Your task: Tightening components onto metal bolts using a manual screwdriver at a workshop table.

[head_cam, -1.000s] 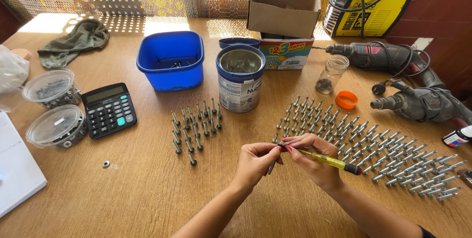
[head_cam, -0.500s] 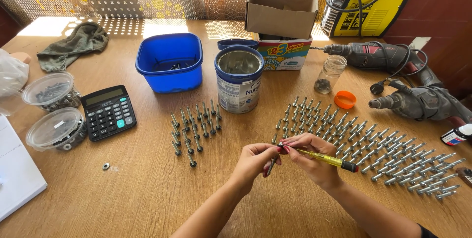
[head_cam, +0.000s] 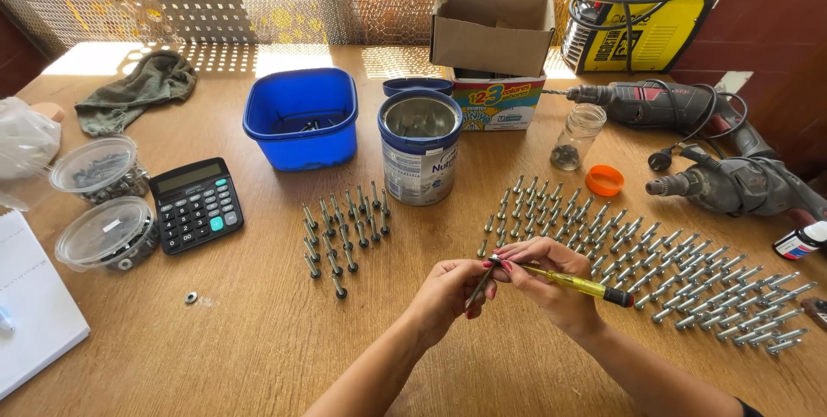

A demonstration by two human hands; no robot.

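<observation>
Low in the middle of the head view, my left hand (head_cam: pixel 450 292) pinches a grey bolt (head_cam: pixel 479 286) that points down and to the left. My right hand (head_cam: pixel 551 283) grips a yellow-handled screwdriver (head_cam: pixel 579 285) with a black end, its tip meeting the bolt's head between my two hands. Both hands hover just above the wooden table (head_cam: pixel 258 357). A large field of upright bolts (head_cam: pixel 655 258) stands to the right of my hands. A smaller group of upright bolts (head_cam: pixel 343 232) stands to the left.
Behind my hands stand an open metal tin (head_cam: pixel 420 158), a blue plastic tub (head_cam: pixel 301 120), a cardboard box (head_cam: pixel 493 21) and a small glass jar (head_cam: pixel 575 135) with its orange lid (head_cam: pixel 604 180). Two power drills (head_cam: pixel 724 184) lie right. A calculator (head_cam: pixel 196 203), two lidded tubs (head_cam: pixel 103 232) and a loose washer (head_cam: pixel 190 297) lie left.
My hands stay in the same place with the bolt and screwdriver; only the fingers shift slightly. Nothing else on the table has moved.
</observation>
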